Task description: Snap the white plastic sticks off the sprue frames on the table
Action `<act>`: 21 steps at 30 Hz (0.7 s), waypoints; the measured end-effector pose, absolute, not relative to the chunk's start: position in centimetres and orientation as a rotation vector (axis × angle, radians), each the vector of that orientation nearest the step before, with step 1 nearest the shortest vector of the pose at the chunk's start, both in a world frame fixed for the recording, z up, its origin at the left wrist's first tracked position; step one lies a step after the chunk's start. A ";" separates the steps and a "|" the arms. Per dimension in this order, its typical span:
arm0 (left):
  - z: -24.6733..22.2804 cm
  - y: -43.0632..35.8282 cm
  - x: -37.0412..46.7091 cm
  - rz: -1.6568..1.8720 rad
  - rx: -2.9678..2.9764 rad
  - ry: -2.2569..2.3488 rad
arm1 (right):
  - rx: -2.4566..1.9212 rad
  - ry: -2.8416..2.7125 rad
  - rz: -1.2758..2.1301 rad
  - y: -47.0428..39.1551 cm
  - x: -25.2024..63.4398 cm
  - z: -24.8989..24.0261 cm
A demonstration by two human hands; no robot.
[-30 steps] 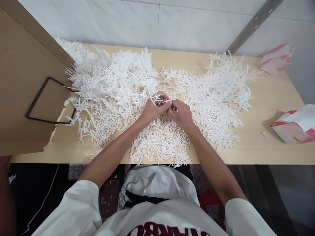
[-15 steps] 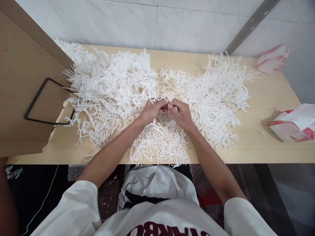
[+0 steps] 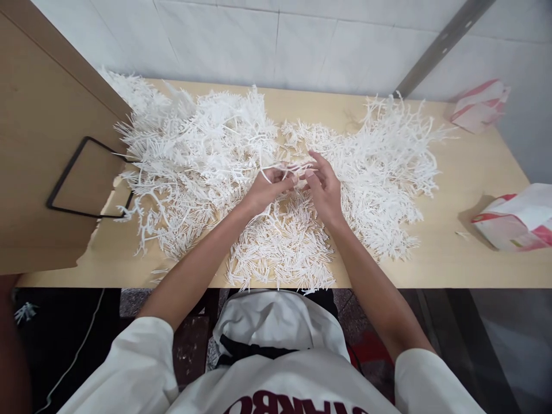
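Observation:
My left hand (image 3: 268, 190) is closed, thumb against fingers, around a white branched plastic piece (image 3: 298, 165) whose thin prongs stick out between my two hands. My right hand (image 3: 324, 187) is just to the right with its fingers spread, the fingertips close to the prongs; whether they touch cannot be made out. Below both hands lies a heap of short white sticks (image 3: 280, 256). Larger tangled white branches (image 3: 194, 135) are piled to the left, and another pile of white pieces (image 3: 379, 164) spreads to the right.
A cardboard box (image 3: 38, 126) with a black wire frame (image 3: 71, 169) against it stands at the left. Two red-and-white paper packets (image 3: 515, 218) are on the right of the wooden table (image 3: 444, 253). A tiled wall (image 3: 241, 40) closes off the back.
My right hand's fingers have gone from pinching beside my left hand to spread apart, shifting slightly right. My left hand still grips the white branched piece.

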State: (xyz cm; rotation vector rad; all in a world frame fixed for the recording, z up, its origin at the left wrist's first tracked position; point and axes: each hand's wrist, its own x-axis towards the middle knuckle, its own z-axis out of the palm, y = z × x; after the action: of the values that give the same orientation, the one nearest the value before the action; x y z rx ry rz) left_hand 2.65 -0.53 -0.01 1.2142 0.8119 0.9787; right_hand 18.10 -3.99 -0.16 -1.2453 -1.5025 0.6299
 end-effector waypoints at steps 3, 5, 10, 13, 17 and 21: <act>-0.4 -0.8 2.6 0.861 1.247 0.746 | -1.221 -1.545 0.672 -3.8 18.0 0.0; -0.4 -1.0 2.5 0.826 1.284 0.723 | -1.210 -1.542 0.677 -3.8 17.9 -0.1; 0.4 -1.0 2.3 0.843 1.311 0.776 | -1.263 -1.362 0.585 -3.8 18.3 -0.5; 1.0 -0.8 2.1 0.916 1.209 0.841 | -1.257 -1.270 0.554 -3.7 18.7 -0.5; 1.1 -0.6 2.0 0.994 1.114 0.821 | -1.217 -1.293 0.529 -3.5 19.0 -0.5; 1.2 -0.8 1.9 0.877 1.223 0.819 | -1.158 -1.272 0.521 -3.1 19.1 -0.8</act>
State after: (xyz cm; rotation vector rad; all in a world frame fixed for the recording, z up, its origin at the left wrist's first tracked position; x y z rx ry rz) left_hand 1.87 -0.77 1.19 1.2228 0.8188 0.8766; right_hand 19.12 -3.09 -0.81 -1.1584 -1.2717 0.5206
